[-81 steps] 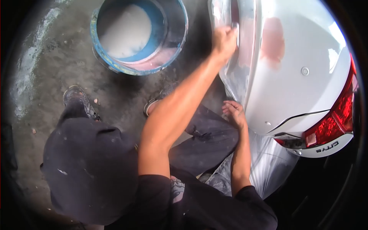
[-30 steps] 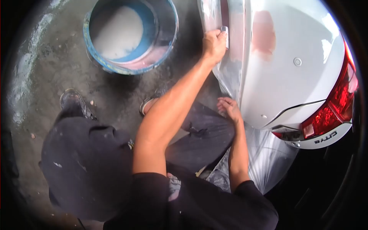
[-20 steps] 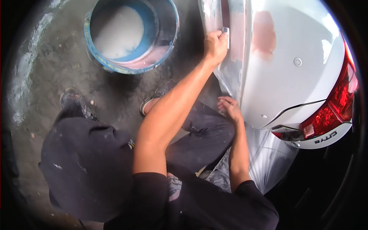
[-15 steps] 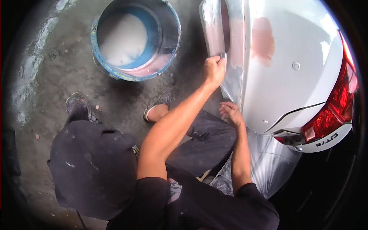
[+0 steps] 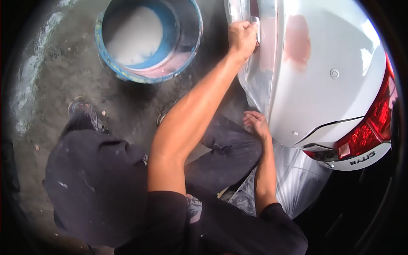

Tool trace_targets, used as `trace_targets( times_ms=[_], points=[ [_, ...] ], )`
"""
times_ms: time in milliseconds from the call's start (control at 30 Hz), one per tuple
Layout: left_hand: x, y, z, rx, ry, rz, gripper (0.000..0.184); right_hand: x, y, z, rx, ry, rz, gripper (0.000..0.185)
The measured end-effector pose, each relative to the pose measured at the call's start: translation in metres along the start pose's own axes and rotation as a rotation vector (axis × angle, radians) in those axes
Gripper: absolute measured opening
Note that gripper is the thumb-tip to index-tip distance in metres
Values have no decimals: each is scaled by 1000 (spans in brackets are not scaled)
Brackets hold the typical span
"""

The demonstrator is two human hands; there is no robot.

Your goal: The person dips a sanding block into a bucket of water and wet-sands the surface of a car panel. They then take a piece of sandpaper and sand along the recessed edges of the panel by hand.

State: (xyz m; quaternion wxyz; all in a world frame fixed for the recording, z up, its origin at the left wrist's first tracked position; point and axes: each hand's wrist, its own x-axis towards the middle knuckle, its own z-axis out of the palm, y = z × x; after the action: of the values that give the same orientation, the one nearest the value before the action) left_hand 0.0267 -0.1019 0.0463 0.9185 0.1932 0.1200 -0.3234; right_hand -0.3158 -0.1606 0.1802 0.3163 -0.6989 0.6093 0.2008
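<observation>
My left hand [image 5: 243,40] is closed round a small flat grey piece [image 5: 255,23]; its exact kind does not show. It presses against the grey-and-pink patched panel [image 5: 267,46] along the edge of a silver car body [image 5: 316,95]. A smooth pink filler patch [image 5: 297,41] lies on the silver surface just to the right. Lower down, my right hand [image 5: 256,123] rests by my knee near the car's lower edge, fingers loosely bent and apart, with nothing visible in it.
A blue bucket [image 5: 99,46] holding whitish liquid stands on the stained concrete floor [image 5: 42,170] at the upper left. Clear plastic sheeting [image 5: 297,174] hangs below the car's edge. A red tail light [image 5: 369,123] is at the right.
My left hand has slid up along the patched panel with the grey piece, away from my body. My right hand has hardly moved. The view has shifted slightly.
</observation>
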Motion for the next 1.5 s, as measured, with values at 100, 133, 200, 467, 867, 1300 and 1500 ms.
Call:
trace_targets(
  times_ms=[100,133,200,467,867,1300,1500],
  points=[
    [-25,-37,-10,89,-35,-179,34,12,-3,1,-56,-33,8,29],
    [-46,-37,-12,126,-21,-177,32,8,-6,2,-49,-37,20,29],
    [-36,-34,-10,192,-40,-113,31,14,-21,5,-47,-32,12,29],
    [-37,-22,-8,248,-37,-151,30,7,-12,4,-63,-45,28,30],
    [-44,-31,-2,297,23,-117,32,5,-21,4,-88,-33,-2,30],
    [-21,-23,-5,151,-27,0,33,5,-33,8,-29,-14,-97,30],
    [-57,-48,-7,572,64,192,25,6,-17,4,-70,-39,-11,31]
  ],
)
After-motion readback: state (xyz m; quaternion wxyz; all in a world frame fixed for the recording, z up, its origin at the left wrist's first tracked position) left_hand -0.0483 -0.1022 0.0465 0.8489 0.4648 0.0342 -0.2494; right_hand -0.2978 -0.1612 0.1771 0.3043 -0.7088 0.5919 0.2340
